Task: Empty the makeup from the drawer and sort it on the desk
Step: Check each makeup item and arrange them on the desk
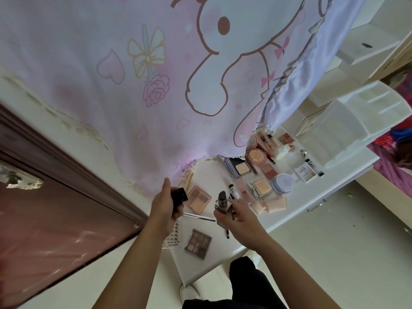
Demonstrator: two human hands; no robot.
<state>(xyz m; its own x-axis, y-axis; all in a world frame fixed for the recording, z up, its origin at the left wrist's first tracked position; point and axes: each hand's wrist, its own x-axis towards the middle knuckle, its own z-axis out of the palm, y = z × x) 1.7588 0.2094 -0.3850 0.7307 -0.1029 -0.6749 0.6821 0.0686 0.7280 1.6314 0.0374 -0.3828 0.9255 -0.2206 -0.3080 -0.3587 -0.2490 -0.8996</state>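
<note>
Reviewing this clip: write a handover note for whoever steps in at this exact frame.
Left hand grips a small black item, perhaps a cap. Right hand holds a dark-topped bottle above the desk.
Done: palettes, compacts and a pale jar lie spread on the desk.
Left: set down both held pieces and group them; whether the white drawer unit is empty cannot be seen.

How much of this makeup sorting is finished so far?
Mostly done, it seems: compacts, blushes and a round jar lie grouped on the desk. In hand: the left hand grips a black cap, the right hand a brush-topped bottle. Left: a dark eyeshadow palette and a pencil nearer the person, apart from those groups.
</note>
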